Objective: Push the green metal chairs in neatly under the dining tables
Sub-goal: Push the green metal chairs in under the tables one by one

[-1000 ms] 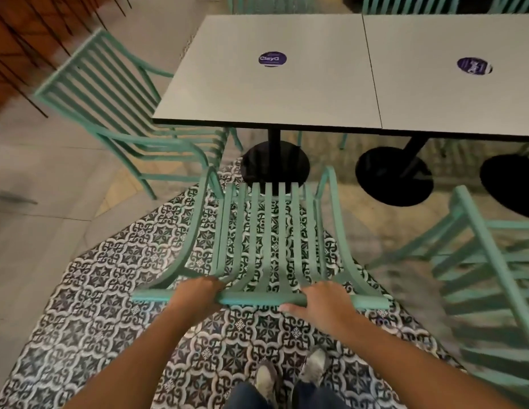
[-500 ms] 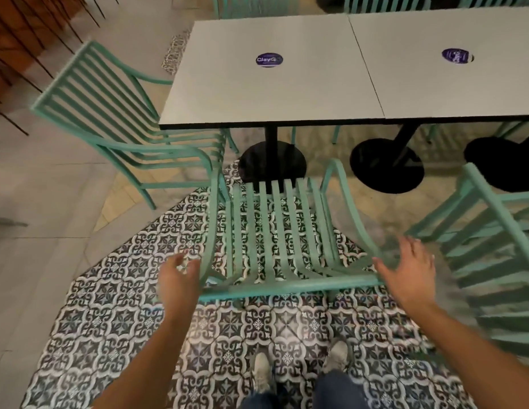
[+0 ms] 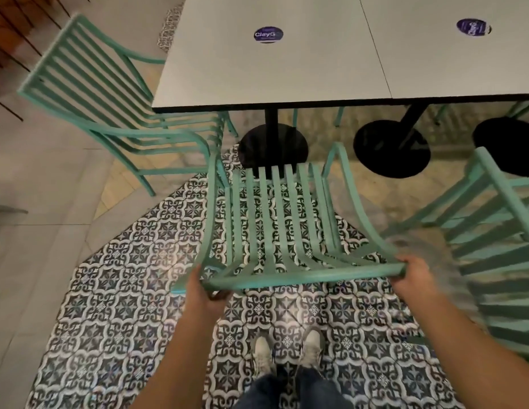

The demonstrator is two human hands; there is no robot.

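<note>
A green metal slatted chair [image 3: 287, 225] stands in front of me, its seat facing the white dining table [image 3: 272, 69]. The front edge of the seat stops just short of the table's edge. My left hand [image 3: 205, 286] grips the left end of the chair's top rail. My right hand [image 3: 412, 277] grips the right end of the same rail. A second green chair [image 3: 109, 110] stands at the table's left end, partly under it. A third green chair [image 3: 493, 231] stands to my right, blurred.
A second white table [image 3: 464, 60] joins the first on the right. Black round pedestal bases [image 3: 272, 146] sit under the tables. The floor is patterned tile [image 3: 124, 290], with plain tile to the left. My shoes [image 3: 287, 352] are just behind the chair.
My hands left the middle of the top rail, spread apart, and now hold its two ends. The view has shifted closer to the table.
</note>
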